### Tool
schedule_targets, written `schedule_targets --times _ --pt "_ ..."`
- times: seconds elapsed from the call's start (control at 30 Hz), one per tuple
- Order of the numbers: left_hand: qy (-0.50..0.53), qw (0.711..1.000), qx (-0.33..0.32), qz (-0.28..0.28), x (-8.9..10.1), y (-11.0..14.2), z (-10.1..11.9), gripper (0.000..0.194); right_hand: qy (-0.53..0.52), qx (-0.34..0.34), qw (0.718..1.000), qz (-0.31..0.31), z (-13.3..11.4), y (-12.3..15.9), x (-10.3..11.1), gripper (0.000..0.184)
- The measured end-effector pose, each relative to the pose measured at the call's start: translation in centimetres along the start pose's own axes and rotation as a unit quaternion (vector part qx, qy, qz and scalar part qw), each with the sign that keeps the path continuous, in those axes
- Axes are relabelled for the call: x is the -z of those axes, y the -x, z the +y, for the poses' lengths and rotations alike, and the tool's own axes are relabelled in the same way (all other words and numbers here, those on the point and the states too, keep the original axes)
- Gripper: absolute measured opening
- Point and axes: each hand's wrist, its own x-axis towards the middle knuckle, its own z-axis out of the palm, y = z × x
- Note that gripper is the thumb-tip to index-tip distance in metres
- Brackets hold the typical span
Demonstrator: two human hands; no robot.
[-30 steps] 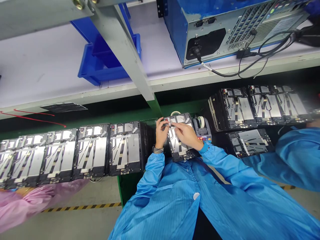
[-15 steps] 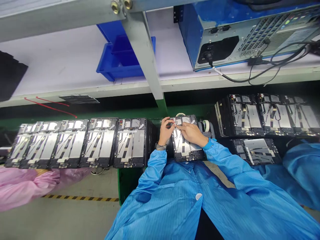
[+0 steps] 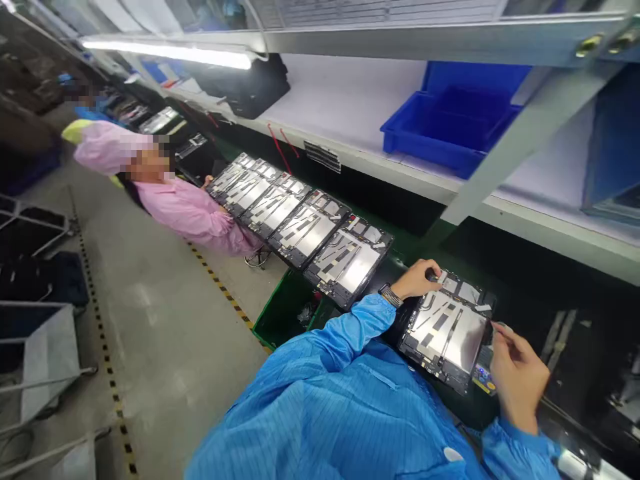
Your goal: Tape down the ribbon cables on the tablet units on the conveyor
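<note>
An opened tablet (image 3: 445, 327), with its silver battery plates and dark flat cables showing, lies in front of me. My left hand (image 3: 419, 278) is closed on its upper left corner, thumb and fingers at the rim. At the right edge, my right hand (image 3: 520, 367) pinches the tablet's side with thumb and forefinger. The undersides of the fingers are hidden. A dark wristband (image 3: 390, 295) sits on my left wrist.
Stacks of similar open tablets (image 3: 347, 257) run in a row to the left. A green bin (image 3: 280, 307) stands below them. A co-worker in pink (image 3: 185, 213) sits further along. Above are a shelf with a blue bin (image 3: 435, 140) and a slanted post (image 3: 520, 140).
My view has swung to the left, bringing the co-worker into sight. My hands have parted from the tablet's upper part and now hold its left corner and right edge.
</note>
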Motion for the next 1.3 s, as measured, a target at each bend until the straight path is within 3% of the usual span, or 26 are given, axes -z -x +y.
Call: schedule_targets --times 0.1,0.2,0.37,0.47,0.6,0.73,0.83,1.07,1.3 --pt "0.058 0.997 0.028 0.038 -0.6 0.8 -0.3 0.054 -0.003 -0.049 0.998 0.029 1.7 1.4 0.7 0.053" --pt "0.073 0.993 0.042 0.088 -0.9 3.6 -0.5 0.084 0.011 -0.05 0.999 0.003 3.2 2.7 0.7 0.06" --pt "0.028 0.998 0.046 0.032 -1.8 10.5 -1.1 0.084 -0.004 -0.055 0.997 -0.061 4.1 5.6 -0.9 0.074" --pt "0.032 0.997 0.042 0.056 -2.0 12.1 -1.6 0.074 -0.019 -0.035 0.996 -0.085 3.0 7.2 -2.1 0.075" --pt "0.022 0.991 0.057 0.117 -1.9 8.5 -2.1 0.057 -0.049 -0.012 0.996 -0.078 1.9 7.1 -2.9 0.07" --pt "0.008 0.988 0.072 0.136 -2.0 3.8 -1.9 0.046 -0.074 -0.025 0.995 -0.062 1.5 7.2 -2.9 0.064" --pt "0.019 0.99 0.081 0.118 -1.6 2.0 -1.8 0.041 -0.1 -0.041 0.993 -0.055 1.2 7.5 -3.0 0.063" --pt "0.107 0.985 0.119 0.064 -0.9 1.8 -1.4 0.042 -0.111 -0.043 0.992 -0.045 1.5 7.7 -3.5 0.064" --pt "0.159 0.974 0.146 0.073 -0.5 2.5 -1.3 0.046 -0.118 -0.039 0.992 -0.037 1.9 7.9 -3.5 0.06"
